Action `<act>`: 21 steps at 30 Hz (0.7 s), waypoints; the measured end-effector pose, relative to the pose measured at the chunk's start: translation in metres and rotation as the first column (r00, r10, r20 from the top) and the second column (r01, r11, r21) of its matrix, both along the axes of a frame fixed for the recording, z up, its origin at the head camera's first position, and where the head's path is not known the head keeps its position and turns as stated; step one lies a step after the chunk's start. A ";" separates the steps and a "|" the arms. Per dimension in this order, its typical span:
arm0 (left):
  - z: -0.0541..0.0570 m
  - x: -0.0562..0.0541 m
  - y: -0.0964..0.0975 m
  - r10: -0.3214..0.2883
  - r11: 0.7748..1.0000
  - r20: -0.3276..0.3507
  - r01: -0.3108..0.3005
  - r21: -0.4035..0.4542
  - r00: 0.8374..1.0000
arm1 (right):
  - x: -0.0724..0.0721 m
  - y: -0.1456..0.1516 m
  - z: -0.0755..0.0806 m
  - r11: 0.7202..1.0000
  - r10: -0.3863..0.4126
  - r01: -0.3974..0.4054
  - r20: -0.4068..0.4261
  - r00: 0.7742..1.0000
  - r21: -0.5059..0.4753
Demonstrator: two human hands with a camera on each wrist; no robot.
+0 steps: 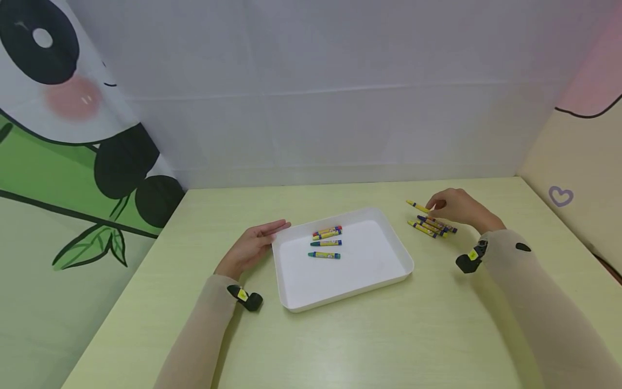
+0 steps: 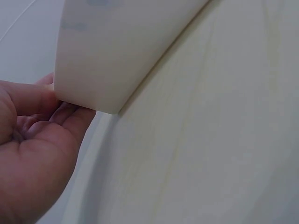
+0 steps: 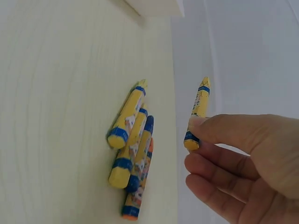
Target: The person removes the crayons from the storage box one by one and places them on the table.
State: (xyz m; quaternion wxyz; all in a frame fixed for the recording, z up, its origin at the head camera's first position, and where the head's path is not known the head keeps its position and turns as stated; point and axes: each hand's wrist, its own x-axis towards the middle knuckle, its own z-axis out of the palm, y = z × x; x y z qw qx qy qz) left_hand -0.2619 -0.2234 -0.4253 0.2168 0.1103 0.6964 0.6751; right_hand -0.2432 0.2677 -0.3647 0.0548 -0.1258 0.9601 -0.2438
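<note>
A white tray (image 1: 369,270) lies slightly turned on the table. My left hand (image 1: 250,248) holds its left back corner; in the left wrist view the thumb and fingers (image 2: 77,123) pinch the tray's edge. Inside the tray lie several crayons, among them a red one (image 1: 320,231) and a green-tipped one (image 1: 324,255). To the right of the tray my right hand (image 1: 459,208) pinches a yellow crayon (image 3: 201,105) near its blunt end, tip pointing away from the fingers. Just below that hand is a small pile of crayons (image 3: 133,149) with yellow, blue and orange ends.
The pale wooden table (image 1: 369,340) meets a white cloth wall (image 1: 340,129) at the back. A printed panel with a cartoon face stands at the left (image 1: 73,162). On the right is a cream panel (image 1: 588,162) with a purple heart.
</note>
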 end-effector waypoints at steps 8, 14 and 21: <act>-0.001 0.000 0.000 -0.007 1.000 -0.004 0.007 0.014 1.000 | 0.004 0.020 -0.011 0.999 -0.039 0.039 0.021 0.999 0.011; -0.002 -0.001 0.000 -0.008 1.000 -0.005 0.008 0.012 1.000 | 0.006 0.031 -0.015 0.998 -0.059 0.058 0.047 0.997 0.028; -0.003 -0.002 0.000 -0.009 1.000 -0.009 0.009 0.007 1.000 | 0.005 0.039 -0.020 0.994 -0.094 0.089 0.085 0.992 0.060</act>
